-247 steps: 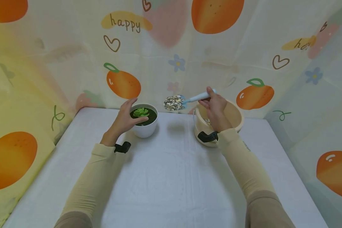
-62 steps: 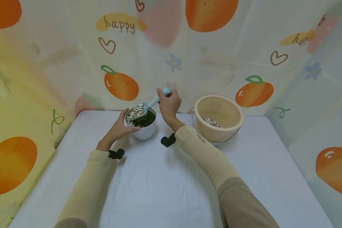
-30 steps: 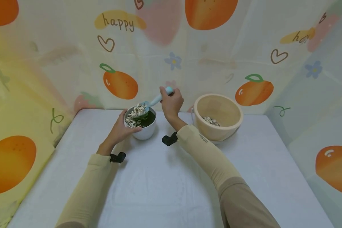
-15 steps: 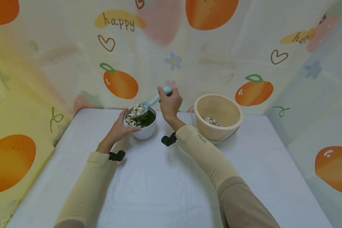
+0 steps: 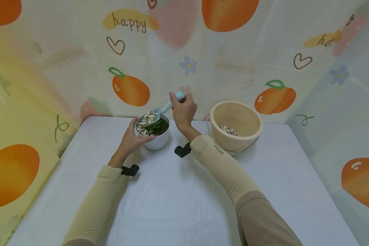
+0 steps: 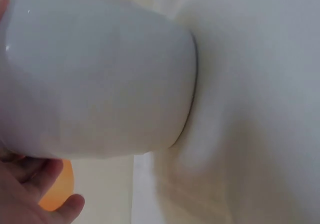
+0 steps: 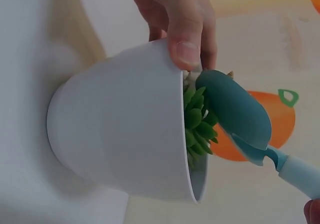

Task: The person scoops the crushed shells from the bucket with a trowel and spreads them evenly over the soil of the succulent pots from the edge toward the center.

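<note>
A white flowerpot (image 5: 156,143) stands upright on the table, holding dark soil and a green succulent (image 7: 200,126). My left hand (image 5: 130,138) grips its left side at the rim, thumb on the near side, fingers round the back. In my right hand (image 5: 185,111) is the pale blue handle of a small garden trowel (image 5: 166,108), tilted down to the left. Its blue scoop (image 7: 235,109) rests over the pot's opening beside the leaves. Pale pebbles (image 5: 147,120) lie in the scoop and over the soil on the pot's left side, partly covering the succulent.
To the right stands a beige bucket (image 5: 233,144) with a small heap of pebbles (image 5: 228,130) at its bottom. A white cloth covers the table (image 5: 172,198). Fruit-printed curtains (image 5: 227,68) hang close behind and along both sides.
From beside the bucket, my right hand has carried the loaded trowel left, over the pot. My left hand has closed on the pot's rim. Pebbles now lie inside the pot. The last second shows little movement.
</note>
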### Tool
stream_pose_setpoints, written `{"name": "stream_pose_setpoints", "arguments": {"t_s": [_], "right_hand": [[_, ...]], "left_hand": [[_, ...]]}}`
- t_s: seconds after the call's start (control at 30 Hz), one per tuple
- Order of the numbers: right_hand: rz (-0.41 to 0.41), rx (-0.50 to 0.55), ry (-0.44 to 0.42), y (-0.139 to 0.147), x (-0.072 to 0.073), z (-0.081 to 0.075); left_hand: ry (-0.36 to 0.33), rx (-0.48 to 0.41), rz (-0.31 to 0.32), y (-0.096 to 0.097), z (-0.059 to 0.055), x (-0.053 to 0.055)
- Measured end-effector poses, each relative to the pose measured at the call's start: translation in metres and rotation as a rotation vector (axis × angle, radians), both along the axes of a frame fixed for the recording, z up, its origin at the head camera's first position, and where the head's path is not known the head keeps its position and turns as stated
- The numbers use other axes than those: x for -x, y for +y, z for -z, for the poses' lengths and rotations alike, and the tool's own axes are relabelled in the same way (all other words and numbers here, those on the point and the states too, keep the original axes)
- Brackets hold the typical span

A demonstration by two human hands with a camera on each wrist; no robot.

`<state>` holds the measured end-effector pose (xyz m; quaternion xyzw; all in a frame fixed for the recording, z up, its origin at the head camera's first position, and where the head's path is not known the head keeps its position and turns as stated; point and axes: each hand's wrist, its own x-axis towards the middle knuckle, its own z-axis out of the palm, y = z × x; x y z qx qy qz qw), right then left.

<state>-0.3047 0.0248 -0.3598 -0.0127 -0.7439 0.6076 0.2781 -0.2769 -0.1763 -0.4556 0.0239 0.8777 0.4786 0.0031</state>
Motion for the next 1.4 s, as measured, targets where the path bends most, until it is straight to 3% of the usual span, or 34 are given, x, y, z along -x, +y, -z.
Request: {"name": "stream_pose_setpoints", "arguments": {"t_s": [0.1,0.23,0.37,0.5,1.1,1.23,1.4], "right_hand": [[-0.005,0.009,0.011,0.001,0.000,-0.001],[-0.001,0.044,0.002,0.003,0.002,0.001],[0.010,0.069,-0.009,0.005,0.005,0.003],[-0.004,0.093,-0.009,0.005,0.005,0.004],[-0.008,0.137,0.028,0.012,0.006,0.005],[-0.008,0.136,0.031,0.012,0.006,0.006],[0.005,0.117,0.045,0.012,0.006,0.005]], "left_hand": [[0.030,0.009,-0.020,0.003,0.000,0.000],[0.046,0.008,0.011,0.001,-0.001,0.001],[-0.008,0.009,0.072,-0.006,-0.003,0.007],[-0.072,0.011,0.096,-0.012,-0.003,0.013],[0.023,-0.036,0.005,-0.001,0.005,0.004],[0.031,-0.013,0.047,-0.006,0.002,0.004],[-0.036,0.011,0.095,-0.013,-0.001,0.009]]}}
